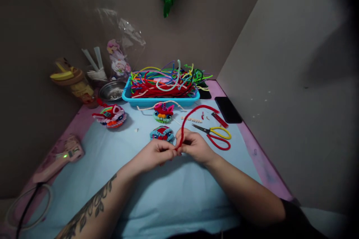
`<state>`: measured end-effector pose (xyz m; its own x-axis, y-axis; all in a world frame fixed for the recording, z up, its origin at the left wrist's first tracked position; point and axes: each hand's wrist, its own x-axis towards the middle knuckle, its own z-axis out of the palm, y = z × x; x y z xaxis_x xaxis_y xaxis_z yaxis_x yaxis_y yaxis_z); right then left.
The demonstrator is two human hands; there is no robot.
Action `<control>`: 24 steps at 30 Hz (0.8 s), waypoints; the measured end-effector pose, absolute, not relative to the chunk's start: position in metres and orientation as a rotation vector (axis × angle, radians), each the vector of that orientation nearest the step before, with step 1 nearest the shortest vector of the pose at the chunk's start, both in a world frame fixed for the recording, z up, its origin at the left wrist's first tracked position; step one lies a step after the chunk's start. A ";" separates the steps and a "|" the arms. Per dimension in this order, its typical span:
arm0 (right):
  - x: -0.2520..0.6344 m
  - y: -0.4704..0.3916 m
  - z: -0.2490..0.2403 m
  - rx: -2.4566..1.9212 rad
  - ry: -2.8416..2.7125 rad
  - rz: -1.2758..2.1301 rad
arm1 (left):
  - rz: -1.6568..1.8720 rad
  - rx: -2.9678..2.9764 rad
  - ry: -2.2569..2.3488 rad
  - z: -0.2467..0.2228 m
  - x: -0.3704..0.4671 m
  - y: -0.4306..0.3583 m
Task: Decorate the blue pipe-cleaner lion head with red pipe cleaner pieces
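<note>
Both hands meet over the middle of the table, pinching one end of a red pipe cleaner (pixel 183 124). My left hand (pixel 159 152) is closed, with thumb and fingers at the tip of the stem. My right hand (pixel 196 147) is closed on it just beside, and the rest curves up and off to the right. Just behind my hands lies a blue-edged pipe-cleaner animal head (pixel 162 133), partly hidden. Farther back stands a red and green head (pixel 163 112). Scissors (pixel 214 133) with one yellow and one red handle lie right of my right hand.
A blue tray (pixel 161 101) full of coloured pipe cleaners stands at the back. A larger finished head (pixel 110 115) and a pink glue gun (pixel 63 157) with a lit green light are on the left. A phone (pixel 228 109) lies at the right edge; a metal bowl (pixel 112 91) is back left.
</note>
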<state>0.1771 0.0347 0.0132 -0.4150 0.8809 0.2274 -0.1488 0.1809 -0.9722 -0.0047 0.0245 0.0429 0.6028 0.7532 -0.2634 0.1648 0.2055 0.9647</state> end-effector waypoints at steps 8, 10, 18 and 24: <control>0.170 0.045 -0.004 -0.817 -1.114 1.403 | 0.761 1.113 0.912 0.036 0.002 0.024; 0.170 0.046 -0.005 -0.817 -1.137 1.379 | 0.793 1.122 0.980 0.034 0.004 0.025; 0.172 0.044 -0.009 -0.816 -1.274 1.237 | 0.805 1.192 1.106 0.039 0.008 0.021; 0.174 0.043 -0.003 -0.858 -1.335 1.176 | 1.014 1.655 1.185 0.034 0.000 0.020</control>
<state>0.1744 0.0432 -0.0031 -0.1300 0.9565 0.2610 -0.1384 0.2432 -0.9601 0.0004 0.0198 0.0345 0.2255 0.9645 0.1375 0.2844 -0.2002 0.9376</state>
